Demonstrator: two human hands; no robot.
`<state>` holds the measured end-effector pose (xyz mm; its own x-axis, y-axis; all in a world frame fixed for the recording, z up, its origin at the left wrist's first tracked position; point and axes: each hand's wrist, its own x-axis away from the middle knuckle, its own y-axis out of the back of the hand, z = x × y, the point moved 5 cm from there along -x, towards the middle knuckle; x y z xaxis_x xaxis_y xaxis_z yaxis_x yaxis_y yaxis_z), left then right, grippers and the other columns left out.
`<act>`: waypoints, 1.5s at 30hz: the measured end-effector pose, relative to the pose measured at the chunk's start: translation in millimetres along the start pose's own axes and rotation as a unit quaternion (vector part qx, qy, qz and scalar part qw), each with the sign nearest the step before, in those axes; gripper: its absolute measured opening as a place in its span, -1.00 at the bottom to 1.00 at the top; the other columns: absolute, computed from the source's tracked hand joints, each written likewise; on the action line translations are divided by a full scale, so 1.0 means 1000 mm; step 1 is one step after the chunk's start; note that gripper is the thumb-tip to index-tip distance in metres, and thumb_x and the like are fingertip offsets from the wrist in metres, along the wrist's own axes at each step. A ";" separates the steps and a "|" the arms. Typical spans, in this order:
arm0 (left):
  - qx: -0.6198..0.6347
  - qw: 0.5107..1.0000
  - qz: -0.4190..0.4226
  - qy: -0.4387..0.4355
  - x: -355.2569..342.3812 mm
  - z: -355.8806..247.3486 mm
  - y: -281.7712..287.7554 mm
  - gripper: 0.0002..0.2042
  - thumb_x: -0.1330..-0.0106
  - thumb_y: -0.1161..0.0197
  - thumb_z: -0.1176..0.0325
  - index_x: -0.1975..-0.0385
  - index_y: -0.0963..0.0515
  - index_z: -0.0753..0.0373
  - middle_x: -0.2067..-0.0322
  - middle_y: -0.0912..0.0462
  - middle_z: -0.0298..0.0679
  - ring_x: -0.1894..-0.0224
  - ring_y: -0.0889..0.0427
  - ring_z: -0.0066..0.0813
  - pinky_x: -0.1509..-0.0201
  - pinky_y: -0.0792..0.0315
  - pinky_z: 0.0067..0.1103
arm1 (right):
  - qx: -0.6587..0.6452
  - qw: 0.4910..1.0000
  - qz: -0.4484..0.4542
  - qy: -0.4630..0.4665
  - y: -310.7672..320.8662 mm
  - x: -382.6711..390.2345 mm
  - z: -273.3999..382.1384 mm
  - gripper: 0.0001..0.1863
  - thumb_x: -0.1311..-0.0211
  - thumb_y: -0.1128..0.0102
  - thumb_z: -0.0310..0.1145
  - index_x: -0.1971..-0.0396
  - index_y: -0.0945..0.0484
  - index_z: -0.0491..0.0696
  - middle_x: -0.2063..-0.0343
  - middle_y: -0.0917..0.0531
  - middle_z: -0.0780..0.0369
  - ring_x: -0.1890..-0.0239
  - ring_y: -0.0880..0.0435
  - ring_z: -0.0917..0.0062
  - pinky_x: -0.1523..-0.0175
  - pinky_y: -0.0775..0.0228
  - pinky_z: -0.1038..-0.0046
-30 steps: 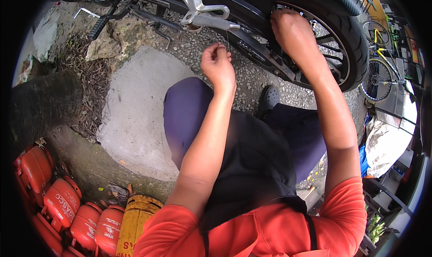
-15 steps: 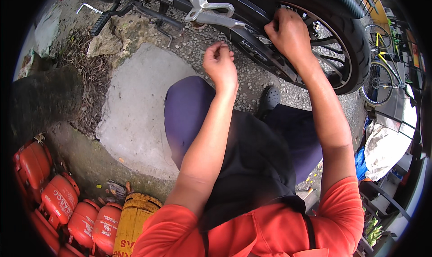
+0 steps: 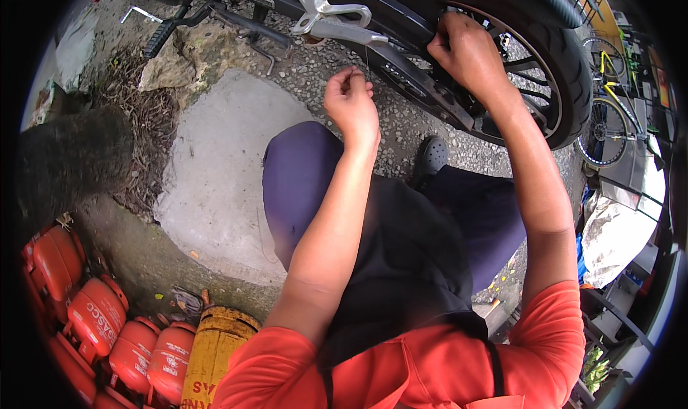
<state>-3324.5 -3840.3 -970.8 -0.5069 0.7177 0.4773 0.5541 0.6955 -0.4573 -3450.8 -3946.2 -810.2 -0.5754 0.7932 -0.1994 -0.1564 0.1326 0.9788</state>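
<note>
A black motorcycle swingarm [image 3: 423, 87] runs from the upper middle toward the rear wheel [image 3: 534, 72]. Just below the silver footrest bracket [image 3: 344, 29], my left hand [image 3: 351, 108] is closed in a pinch. A very thin strand [image 3: 368, 56] rises from its fingertips toward the bracket. My right hand [image 3: 469, 54] is closed at the wheel's inner side, above the swingarm, its fingers curled downward. Whatever lies in the right fingers is hidden by the hand itself. Both hands are apart from each other, with the swingarm between them.
A pale concrete slab [image 3: 222, 172] lies left of my knee, beside a rock [image 3: 168, 65]. Several red gas cylinders [image 3: 97, 312] and a yellow one [image 3: 215, 344] stand at the lower left. Behind the wheel, at right, are a yellow bicycle [image 3: 609, 94] and a white sheet [image 3: 616, 237].
My right hand and forearm have shifted slightly to the right along the wheel, still closed. The left hand keeps its place and its pinch.
</note>
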 end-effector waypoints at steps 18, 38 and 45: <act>0.004 1.000 0.001 0.001 -0.002 0.004 -0.003 -0.86 -0.41 -0.15 0.51 0.13 -0.54 0.40 0.29 -0.61 -0.27 0.37 -0.57 -0.63 0.30 -0.47 -0.70 | 0.021 0.999 -0.021 0.046 0.002 0.001 -0.008 -0.81 -0.14 -0.26 -0.44 0.27 -0.52 -0.18 0.30 -0.65 0.01 0.22 -0.66 0.05 0.16 -0.51 0.16; 0.059 0.995 -0.006 0.082 -0.006 -0.010 0.008 -0.88 -0.38 -0.20 0.45 0.17 -0.53 0.35 0.30 -0.57 -0.28 0.36 -0.58 -0.54 0.29 -0.48 -0.63 | 0.054 0.998 0.033 0.013 0.002 -0.007 0.017 -0.84 -0.11 -0.28 -0.43 0.38 -0.58 -0.22 0.40 -0.66 -0.03 0.27 -0.67 0.03 0.15 -0.51 0.13; 0.091 0.987 -0.025 0.131 -0.050 -0.065 0.109 -0.87 -0.37 -0.19 0.47 0.18 -0.51 0.37 0.36 -0.52 -0.26 0.35 -0.56 -0.46 0.27 -0.53 -0.56 | 0.074 0.996 -0.044 0.012 0.002 0.001 0.006 -0.75 -0.01 -0.37 -0.39 0.42 -0.50 -0.20 0.43 -0.62 0.00 0.27 -0.63 0.03 0.18 -0.49 0.10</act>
<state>-3196.1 -3802.5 -995.2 -0.3285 0.6658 0.6699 0.3923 0.7414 -0.5444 -3446.6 -3941.4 -808.5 -0.5835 0.7607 -0.2844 -0.0889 0.2883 0.9534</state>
